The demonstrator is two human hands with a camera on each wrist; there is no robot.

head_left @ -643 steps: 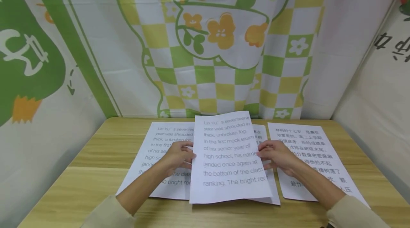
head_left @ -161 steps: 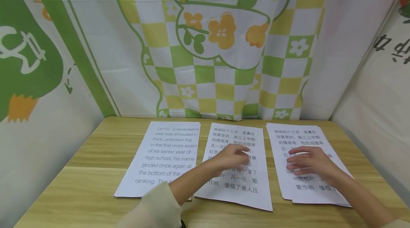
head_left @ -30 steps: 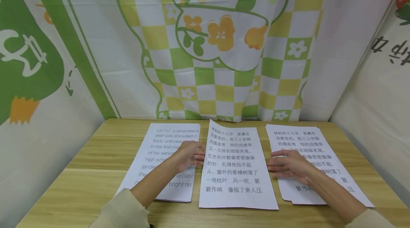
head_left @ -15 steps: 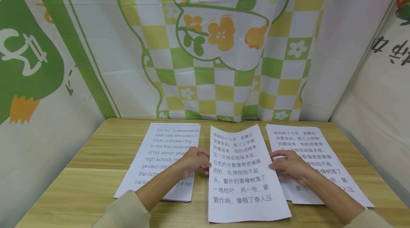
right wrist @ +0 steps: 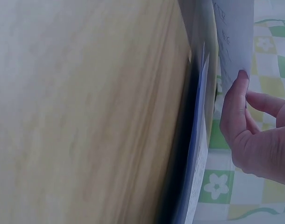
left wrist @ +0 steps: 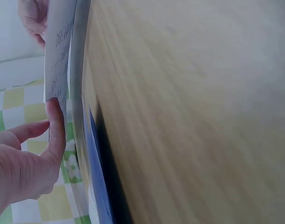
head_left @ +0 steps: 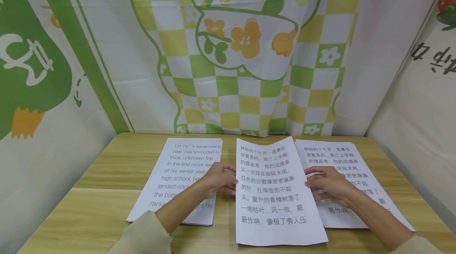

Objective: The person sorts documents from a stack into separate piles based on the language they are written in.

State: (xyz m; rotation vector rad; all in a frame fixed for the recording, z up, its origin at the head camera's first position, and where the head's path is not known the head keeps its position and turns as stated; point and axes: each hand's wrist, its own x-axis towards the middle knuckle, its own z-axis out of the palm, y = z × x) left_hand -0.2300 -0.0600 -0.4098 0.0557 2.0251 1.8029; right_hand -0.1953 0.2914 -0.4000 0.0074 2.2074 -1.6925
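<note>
A white sheet of paper (head_left: 272, 192) printed with Chinese text hangs just above the middle of the table, its top edge bowed. My left hand (head_left: 218, 179) pinches its left edge, and my right hand (head_left: 329, 183) pinches the opposite edge. In the left wrist view the thumb and a finger of the left hand (left wrist: 32, 161) meet on the paper (left wrist: 58, 56), raised off the wood. The right wrist view has the right hand (right wrist: 257, 133) gripping its side of the sheet (right wrist: 236, 37). Whether anything lies beneath it is hidden in the head view.
To the left, a stack of English-printed sheets (head_left: 171, 182) lies partly under the left forearm. A stack of Chinese-printed sheets (head_left: 331, 151) lies to the right, partly covered by the right hand and arm. Behind the wooden table (head_left: 96, 182) hangs a patterned cloth (head_left: 246, 99).
Earlier an English sheet was held in the middle; later a Chinese sheet lay there. Both hands now hold that Chinese sheet raised, and over the last second it shifted right and nearer.
</note>
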